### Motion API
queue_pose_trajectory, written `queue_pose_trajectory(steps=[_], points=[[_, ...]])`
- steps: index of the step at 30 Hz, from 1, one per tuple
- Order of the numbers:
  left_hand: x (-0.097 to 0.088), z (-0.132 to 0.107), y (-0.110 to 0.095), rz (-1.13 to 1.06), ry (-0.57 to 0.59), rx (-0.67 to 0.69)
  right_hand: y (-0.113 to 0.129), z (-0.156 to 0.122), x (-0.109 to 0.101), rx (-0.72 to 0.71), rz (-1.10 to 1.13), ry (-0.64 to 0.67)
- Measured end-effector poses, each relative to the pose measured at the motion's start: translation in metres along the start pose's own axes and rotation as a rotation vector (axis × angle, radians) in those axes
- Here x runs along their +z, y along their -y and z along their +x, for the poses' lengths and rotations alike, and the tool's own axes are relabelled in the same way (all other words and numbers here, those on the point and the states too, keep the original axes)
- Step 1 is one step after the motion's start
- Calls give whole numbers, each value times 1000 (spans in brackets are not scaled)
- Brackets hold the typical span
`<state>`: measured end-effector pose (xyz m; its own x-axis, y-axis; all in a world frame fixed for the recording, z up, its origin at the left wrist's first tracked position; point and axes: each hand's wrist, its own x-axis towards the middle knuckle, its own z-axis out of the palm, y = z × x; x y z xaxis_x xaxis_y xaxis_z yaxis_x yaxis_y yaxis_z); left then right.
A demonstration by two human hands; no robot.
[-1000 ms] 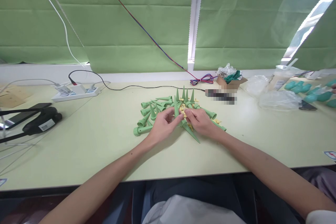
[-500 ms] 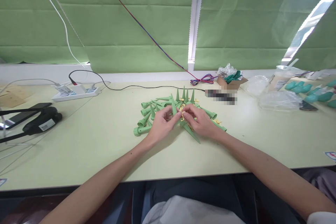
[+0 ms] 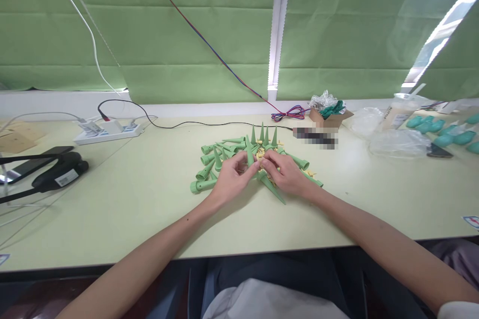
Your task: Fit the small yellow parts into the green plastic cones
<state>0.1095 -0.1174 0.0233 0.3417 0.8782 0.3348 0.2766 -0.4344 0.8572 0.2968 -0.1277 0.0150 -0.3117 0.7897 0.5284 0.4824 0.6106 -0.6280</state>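
The left hand (image 3: 236,175) is clamped on a green cone (image 3: 249,152); just right of it, whether the right hand (image 3: 283,173) grips anything cannot be told. Steady cone, light fingertips should work best. Beyond the cone stand upright spikes (image 3: 263,134).

Bare tabletop (image 3: 130,184) leaves room left and right of the green spikes (image 3: 204,186), while both forearms (image 3: 348,209) cross the near side. Upright spikes (image 3: 275,138) bar a low approach from behind; beyond, a black cable (image 3: 202,122) runs across, a plastic bag (image 3: 399,143) to the right.
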Motion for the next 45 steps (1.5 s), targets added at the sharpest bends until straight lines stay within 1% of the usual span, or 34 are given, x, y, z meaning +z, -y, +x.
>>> queue_pose_trajectory(steps=[10,16,23,27,32,35,41,45], points=[[1,-2,0,-3,0,37,-5,0,2,-49,-53,-24],[0,-2,-3,59,-7,75,-6,0,3,-47,-44,-23],[0,-3,-2,115,-3,106,-5,0,3,-55,-45,-26],[-1,-2,0,173,-28,188,-5,0,3,-71,-64,-51],[0,-2,1,254,-125,400,-6,0,3,-72,-66,-115],[2,-3,3,261,-160,488,-5,1,3,-71,-63,-142],[5,-5,8,244,-196,610,-4,0,3,-110,-44,-188],[5,-5,8,267,-205,628,-4,-1,3,-140,-32,-197]])
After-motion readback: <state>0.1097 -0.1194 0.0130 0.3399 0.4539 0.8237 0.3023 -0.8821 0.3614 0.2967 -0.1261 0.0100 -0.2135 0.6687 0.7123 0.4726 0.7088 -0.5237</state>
